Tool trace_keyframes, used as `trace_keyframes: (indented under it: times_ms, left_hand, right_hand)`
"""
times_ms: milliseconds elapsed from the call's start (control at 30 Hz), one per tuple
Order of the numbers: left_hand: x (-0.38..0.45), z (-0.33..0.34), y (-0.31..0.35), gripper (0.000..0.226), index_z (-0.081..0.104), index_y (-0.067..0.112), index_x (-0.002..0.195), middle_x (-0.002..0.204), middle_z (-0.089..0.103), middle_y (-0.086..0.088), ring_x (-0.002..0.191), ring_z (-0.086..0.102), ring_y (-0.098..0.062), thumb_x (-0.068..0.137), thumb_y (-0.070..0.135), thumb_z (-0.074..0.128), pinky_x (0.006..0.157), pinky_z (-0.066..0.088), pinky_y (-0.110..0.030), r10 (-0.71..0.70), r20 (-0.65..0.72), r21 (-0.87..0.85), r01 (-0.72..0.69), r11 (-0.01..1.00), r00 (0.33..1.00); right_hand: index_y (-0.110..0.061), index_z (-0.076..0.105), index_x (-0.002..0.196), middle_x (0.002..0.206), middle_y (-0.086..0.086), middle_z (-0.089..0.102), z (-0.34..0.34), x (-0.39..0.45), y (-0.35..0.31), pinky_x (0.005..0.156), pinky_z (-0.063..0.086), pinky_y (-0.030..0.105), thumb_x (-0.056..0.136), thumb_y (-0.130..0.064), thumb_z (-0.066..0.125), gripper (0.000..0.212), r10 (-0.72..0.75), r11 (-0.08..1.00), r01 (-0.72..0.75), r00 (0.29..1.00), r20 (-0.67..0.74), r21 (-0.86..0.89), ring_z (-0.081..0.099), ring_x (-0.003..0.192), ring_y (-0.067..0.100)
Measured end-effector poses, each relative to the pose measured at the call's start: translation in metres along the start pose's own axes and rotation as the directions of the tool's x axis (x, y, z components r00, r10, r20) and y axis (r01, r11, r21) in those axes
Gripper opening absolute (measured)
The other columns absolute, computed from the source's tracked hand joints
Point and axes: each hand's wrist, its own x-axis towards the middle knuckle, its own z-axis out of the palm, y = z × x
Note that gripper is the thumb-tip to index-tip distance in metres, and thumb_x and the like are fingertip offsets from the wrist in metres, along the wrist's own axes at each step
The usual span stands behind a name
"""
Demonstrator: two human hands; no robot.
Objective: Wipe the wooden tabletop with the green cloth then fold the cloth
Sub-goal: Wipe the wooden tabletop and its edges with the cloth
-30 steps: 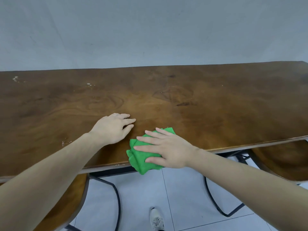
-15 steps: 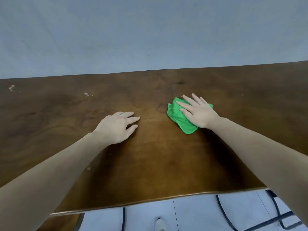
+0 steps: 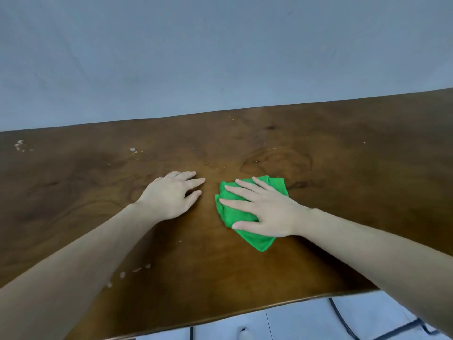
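Crumpled bright green cloth [image 3: 247,212] lying bunched on the dark brown wooden tabletop [image 3: 355,192], near the middle of the surface and well back from the near edge. Right hand [image 3: 267,212] pressed flat on top of it — fingers straight and spread, pointing left and away, thumb stretched along the cloth's near side, nothing gripped or pinched. Green fabric showing past the fingertips on the left, beyond the knuckles at the far side, and in a pointed corner sticking out toward the near edge below the palm.

Left hand [image 3: 171,195] resting palm-down on the bare wood just beside the cloth, not touching it; fingers relaxed and nearly straight, aimed right toward the cloth, holding nothing. Both bare forearms reaching in from the lower corners.

Pale chipped specks [image 3: 133,150] scattered on the wood at the far left and again near the left forearm — faint ring-shaped grain marks beyond the cloth. Plain grey-blue wall [image 3: 220,57] behind the table's far edge. Pale tiled floor [image 3: 306,320] and thin black metal frame [image 3: 343,320] visible below the near edge.
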Motion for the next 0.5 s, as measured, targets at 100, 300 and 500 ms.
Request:
trace_keyframes:
  times_ms: [100,300,500]
  left_hand:
    - [0.000,0.000,-0.007,0.050,0.032,0.045,0.151,0.160,0.029,0.012,0.147,0.026,-0.016,0.102,0.056,0.029,0.118,0.030,-0.045,0.027,0.008,-0.003,-0.027,1.000,1.000]
    - [0.001,0.009,-0.017,0.049,0.035,0.046,0.150,0.159,0.030,0.014,0.146,0.026,-0.014,0.102,0.055,0.028,0.117,0.031,-0.046,0.054,-0.061,-0.050,-0.057,0.997,0.997]
    - [0.011,0.011,-0.023,0.049,0.035,0.046,0.149,0.160,0.029,0.015,0.147,0.024,-0.012,0.102,0.056,0.027,0.117,0.030,-0.047,0.014,-0.054,-0.075,-0.018,0.997,0.998]
  right_hand:
    - [-0.048,0.016,0.157,0.166,-0.012,0.015,-0.001,-0.014,0.003,0.120,-0.002,0.038,0.100,-0.072,0.018,0.061,0.037,0.997,-0.040,0.998,-0.043,-0.059,0.007,0.153,0.016]
    - [-0.044,0.034,0.152,0.158,-0.005,0.039,0.001,0.009,0.077,0.120,0.024,0.041,0.094,-0.072,0.019,0.065,0.469,0.883,-0.460,0.870,-0.149,0.094,0.034,0.146,0.024]
    - [-0.040,0.019,0.158,0.167,-0.004,0.019,-0.007,0.076,0.130,0.124,0.008,0.050,0.100,-0.067,0.018,0.063,0.729,0.683,-0.720,0.681,-0.064,0.123,0.012,0.154,0.028]
